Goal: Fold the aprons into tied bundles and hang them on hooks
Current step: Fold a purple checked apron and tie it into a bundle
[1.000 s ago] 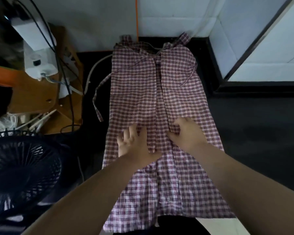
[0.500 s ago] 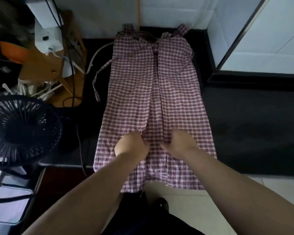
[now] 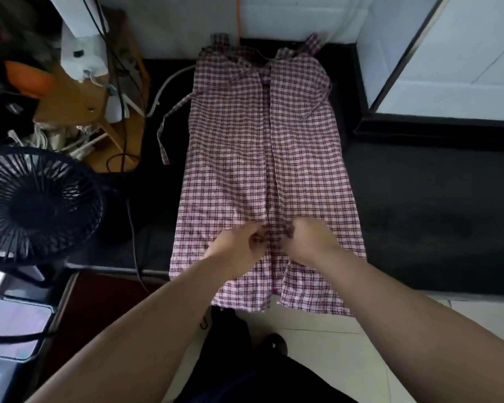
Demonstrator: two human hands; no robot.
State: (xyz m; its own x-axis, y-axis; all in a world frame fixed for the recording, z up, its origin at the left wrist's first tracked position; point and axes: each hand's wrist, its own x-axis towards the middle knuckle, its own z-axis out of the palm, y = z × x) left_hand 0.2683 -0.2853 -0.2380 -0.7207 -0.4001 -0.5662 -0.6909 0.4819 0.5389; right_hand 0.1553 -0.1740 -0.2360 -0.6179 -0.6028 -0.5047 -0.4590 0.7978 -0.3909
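Surroundings: black fan (image 3: 38,205) with a round spoked grille stood left of the table (image 3: 434,213); behind it a wooden stand (image 3: 79,103) carried a white device (image 3: 82,50) and dangling black cables (image 3: 120,91).
Obstructions: both forearms crossed the near end of the apron (image 3: 262,158) and hid part of its lower middle; a white cord (image 3: 165,85) curved just beside its far left corner.
Position: the apron lay flat and lengthwise on the table, shoulder straps against the white wall (image 3: 288,16), hem hanging over the near edge above the tiled floor (image 3: 317,338).
Grip, left: the left hand (image 3: 236,251) had its fingers curled, pinching the cloth at the centre line.
Grip, right: the right hand (image 3: 312,242) pinched the facing edge with curled fingers, close to the left hand.
Material: thin woven check in red, white and dark lines, slightly crinkled.
Shape: long sides were folded inward and met down the middle; a waist tie (image 3: 169,123) trailed left onto the table.
Table surface: dark, matte, smooth.
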